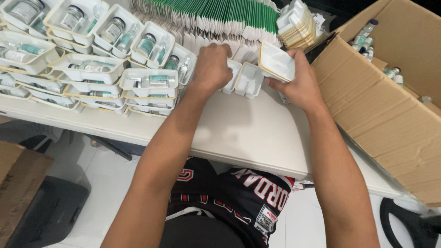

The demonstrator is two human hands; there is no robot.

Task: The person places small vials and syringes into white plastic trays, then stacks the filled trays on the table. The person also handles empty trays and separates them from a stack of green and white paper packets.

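White moulded plastic tray (277, 61), shallow and cream-edged, sits tilted in my right hand (297, 82) just right of the frame's upper middle, my fingers clamped on its lower edge. My left hand (212, 65) is curled knuckles-up just beside it, fingertips pressing down on another empty white tray (248, 80) that lies on the white tabletop (248, 133); I cannot tell whether those fingers actually pinch anything. Behind both hands, along the top edge, stands a long row of green-and-white folded cartons (216, 16), with a stack of empty trays (296, 23) at its right end. Filling the upper left are piled trays loaded with small glass vials (92, 59). At the right edge, an open brown cardboard box (381, 115) holds loose vials (367, 39) in its upper corner.
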